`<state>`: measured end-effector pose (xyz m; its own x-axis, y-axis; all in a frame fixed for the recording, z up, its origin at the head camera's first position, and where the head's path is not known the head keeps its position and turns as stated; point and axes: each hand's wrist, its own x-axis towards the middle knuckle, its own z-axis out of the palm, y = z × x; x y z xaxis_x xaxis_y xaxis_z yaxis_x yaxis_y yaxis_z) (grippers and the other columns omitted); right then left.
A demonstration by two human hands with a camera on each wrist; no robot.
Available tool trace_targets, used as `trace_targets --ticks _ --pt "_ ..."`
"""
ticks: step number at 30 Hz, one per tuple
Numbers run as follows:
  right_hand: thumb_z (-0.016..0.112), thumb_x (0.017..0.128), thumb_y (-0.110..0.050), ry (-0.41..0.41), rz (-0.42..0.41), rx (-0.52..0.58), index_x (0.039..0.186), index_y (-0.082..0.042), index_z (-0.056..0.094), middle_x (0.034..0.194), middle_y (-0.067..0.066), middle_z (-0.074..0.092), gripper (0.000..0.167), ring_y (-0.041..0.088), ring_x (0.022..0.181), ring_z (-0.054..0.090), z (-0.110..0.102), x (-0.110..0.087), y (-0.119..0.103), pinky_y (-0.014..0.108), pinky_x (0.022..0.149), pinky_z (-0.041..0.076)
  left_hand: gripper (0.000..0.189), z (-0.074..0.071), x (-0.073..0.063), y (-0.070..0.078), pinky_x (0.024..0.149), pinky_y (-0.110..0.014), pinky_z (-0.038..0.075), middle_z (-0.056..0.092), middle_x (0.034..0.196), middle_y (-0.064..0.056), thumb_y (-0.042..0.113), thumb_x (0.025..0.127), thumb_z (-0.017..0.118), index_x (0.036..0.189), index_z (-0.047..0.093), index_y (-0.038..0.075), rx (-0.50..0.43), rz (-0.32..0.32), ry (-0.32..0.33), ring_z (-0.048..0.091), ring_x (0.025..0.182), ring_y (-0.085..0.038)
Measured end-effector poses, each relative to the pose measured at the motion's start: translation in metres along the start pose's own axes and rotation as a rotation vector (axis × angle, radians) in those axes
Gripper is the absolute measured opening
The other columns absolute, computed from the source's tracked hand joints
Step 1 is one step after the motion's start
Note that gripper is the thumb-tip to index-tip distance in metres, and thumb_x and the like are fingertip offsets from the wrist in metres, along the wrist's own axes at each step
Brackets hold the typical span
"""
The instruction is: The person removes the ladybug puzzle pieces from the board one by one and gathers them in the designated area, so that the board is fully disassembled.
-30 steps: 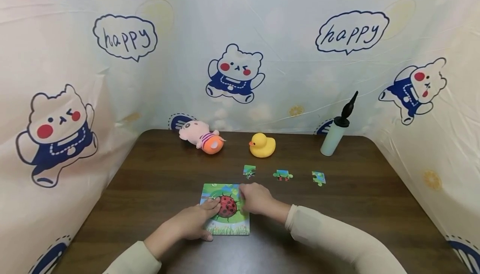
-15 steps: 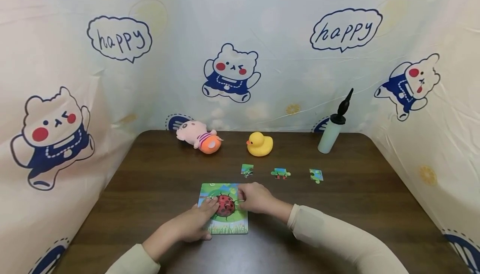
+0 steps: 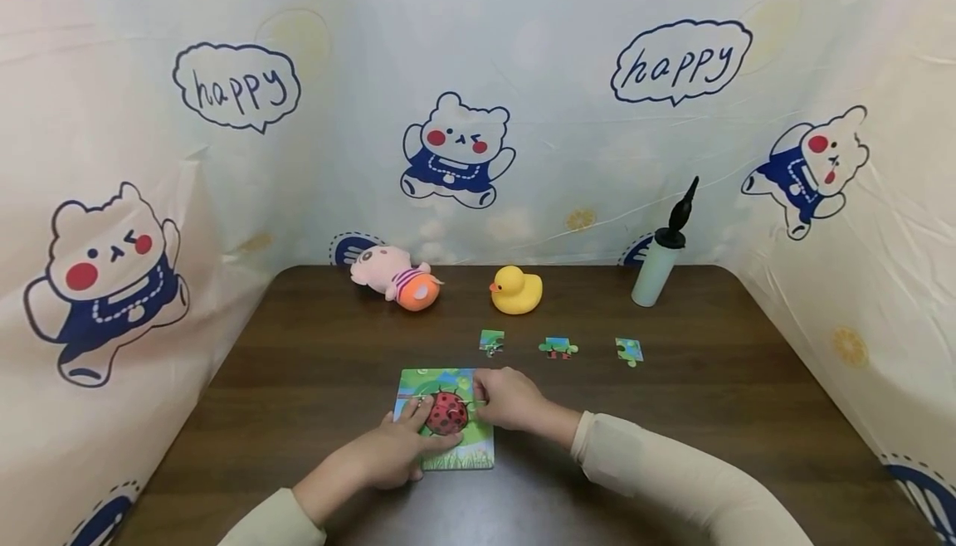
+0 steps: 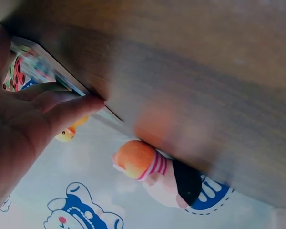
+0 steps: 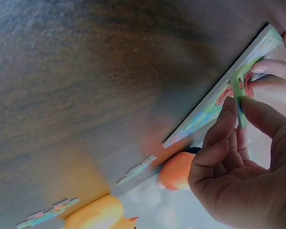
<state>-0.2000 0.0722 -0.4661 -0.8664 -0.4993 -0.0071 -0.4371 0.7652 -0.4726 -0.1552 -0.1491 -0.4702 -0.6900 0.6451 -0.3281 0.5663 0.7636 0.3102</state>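
A ladybug jigsaw puzzle [image 3: 478, 450] lies flat on the table before me. My left hand [image 3: 388, 449] rests on its left side with fingers spread, the thumb lying just under the ladybug. In the left wrist view one fingertip reaches the puzzle's edge [image 4: 69, 78]. My right hand [image 3: 511, 398], at the puzzle's upper right, pinches a green puzzle piece [image 5: 239, 102] between thumb and fingers. The piece stands on edge close over the picture in the right wrist view. Past the board lie three loose puzzle pieces [image 3: 492, 342], spaced out in a row.
Along the back of the table are a pink plush toy [image 3: 396, 277] on its side, a yellow rubber duck [image 3: 517, 290] and a pale green hand pump [image 3: 659, 270] with a black top. A printed cloth [image 3: 358, 156] hangs behind the table.
My left thumb has moved from the puzzle's lower left edge onto the picture below the ladybug. The right hand stays at the upper right side. The head view has shifted slightly.
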Motion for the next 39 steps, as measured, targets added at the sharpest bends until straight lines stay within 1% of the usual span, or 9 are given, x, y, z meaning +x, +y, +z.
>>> trace_targets --ticks 6,12,18,22,27,30,33,37,39 --pt "0.077 0.073 -0.014 0.004 -0.024 0.028 0.074 -0.01 0.058 0.057 -0.011 0.044 0.019 0.005 0.051 0.04 -0.003 -0.001 0.005 0.021 0.047 0.033 0.067 -0.005 0.001 0.006 0.096 -0.07 0.029 0.021 0.151 -0.028 0.015 0.083 0.071 0.137 0.044 0.045 0.019 0.0 0.0 0.018 0.136 -0.052" --pt "0.078 0.075 -0.013 0.011 -0.018 0.089 0.074 -0.012 0.06 0.064 -0.009 0.055 0.018 0.004 0.058 0.049 -0.005 -0.001 0.012 0.022 0.053 0.041 0.069 -0.006 0.002 0.007 0.094 -0.069 0.031 0.022 0.15 -0.027 0.014 0.081 0.072 0.136 0.045 0.045 0.026 -0.001 0.004 0.019 0.136 -0.051" --pt "0.078 0.075 -0.015 0.022 0.013 0.141 0.071 -0.016 0.06 0.064 -0.008 0.057 0.019 0.004 0.059 0.051 -0.005 0.001 0.02 0.023 0.055 0.043 0.069 -0.009 0.005 0.008 0.094 -0.069 0.032 0.022 0.15 -0.027 0.015 0.082 0.072 0.137 0.044 0.047 0.048 0.004 -0.007 0.019 0.136 -0.05" --pt "0.078 0.075 -0.014 0.034 0.043 0.18 0.072 -0.015 0.061 0.063 -0.008 0.056 0.018 0.005 0.058 0.05 -0.008 0.004 0.025 0.023 0.056 0.043 0.07 -0.012 0.006 0.008 0.093 -0.07 0.032 0.022 0.15 -0.027 0.014 0.082 0.071 0.137 0.043 0.048 0.051 0.004 -0.01 0.02 0.136 -0.05" --pt "0.077 0.077 -0.012 0.057 0.074 0.233 0.075 -0.014 0.061 0.065 -0.007 0.057 0.016 0.007 0.06 0.052 -0.014 0.007 0.027 0.025 0.057 0.044 0.07 -0.01 0.004 0.008 0.095 -0.068 0.032 0.023 0.151 -0.026 0.016 0.083 0.071 0.137 0.042 0.049 0.042 -0.003 -0.015 0.019 0.136 -0.049" --pt "0.077 0.076 -0.012 0.048 0.079 0.255 0.076 -0.014 0.061 0.066 -0.006 0.057 0.016 0.008 0.061 0.052 -0.016 0.008 0.026 0.025 0.057 0.045 0.068 -0.007 0.002 0.007 0.095 -0.068 0.032 0.024 0.151 -0.025 0.017 0.083 0.07 0.137 0.042 0.048 0.039 -0.001 0.001 0.02 0.136 -0.049" --pt "0.077 0.077 -0.013 0.027 0.076 0.263 0.076 -0.014 0.061 0.066 -0.006 0.057 0.016 0.008 0.06 0.052 -0.016 0.009 0.025 0.024 0.057 0.044 0.068 -0.003 0.0 0.003 0.094 -0.068 0.033 0.024 0.151 -0.024 0.018 0.083 0.07 0.137 0.042 0.047 0.032 0.003 0.031 0.021 0.136 -0.049" --pt "0.077 0.077 -0.014 0.011 0.086 0.282 0.076 -0.014 0.062 0.066 -0.006 0.058 0.015 0.008 0.06 0.052 -0.017 0.011 0.024 0.024 0.056 0.044 0.076 0.002 -0.002 -0.003 0.095 -0.065 0.034 0.025 0.152 -0.021 0.023 0.083 0.072 0.145 0.032 0.041 -0.005 0.013 0.073 0.023 0.136 -0.046" --pt "0.076 0.078 -0.013 0.02 0.09 0.301 0.076 -0.014 0.062 0.066 -0.005 0.059 0.014 0.008 0.06 0.053 -0.019 0.011 0.025 0.024 0.055 0.045 0.082 0.002 -0.002 -0.007 0.098 -0.063 0.034 0.025 0.153 -0.018 0.027 0.083 0.072 0.149 0.025 0.037 -0.037 0.015 0.091 0.023 0.138 -0.042"
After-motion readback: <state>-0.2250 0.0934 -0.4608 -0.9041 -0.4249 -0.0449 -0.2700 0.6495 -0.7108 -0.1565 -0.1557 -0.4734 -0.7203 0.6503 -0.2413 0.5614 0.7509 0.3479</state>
